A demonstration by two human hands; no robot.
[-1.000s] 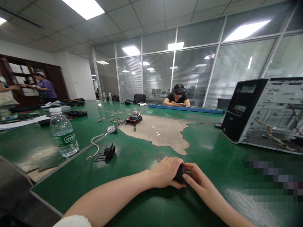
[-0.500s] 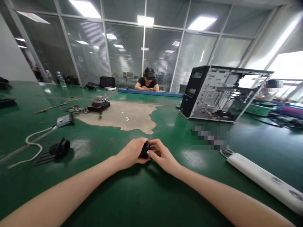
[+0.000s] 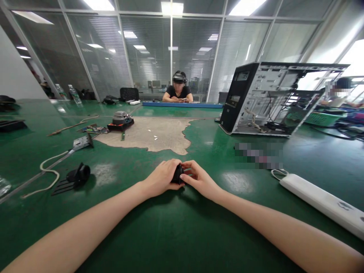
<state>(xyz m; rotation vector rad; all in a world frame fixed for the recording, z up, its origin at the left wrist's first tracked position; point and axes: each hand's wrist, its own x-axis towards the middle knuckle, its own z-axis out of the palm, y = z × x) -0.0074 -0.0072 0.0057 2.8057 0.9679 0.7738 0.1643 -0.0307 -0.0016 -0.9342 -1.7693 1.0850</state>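
The left hand (image 3: pixel 161 177) wraps round a small black part (image 3: pixel 178 174) whose side the right hand (image 3: pixel 202 182) pinches with thumb and fingertips, over the green bench (image 3: pixel 170 231), well in from the far edge, nearer than the computer case (image 3: pixel 240 98).

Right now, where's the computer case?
In the head view, the computer case stands on the right side of the green table, beyond your right hand and right of the bare patch.

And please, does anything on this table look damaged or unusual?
Yes. Mid-table, the green cover is missing over a jagged tan patch, so it looks torn. At right, the PC case stands open, its inside exposed.
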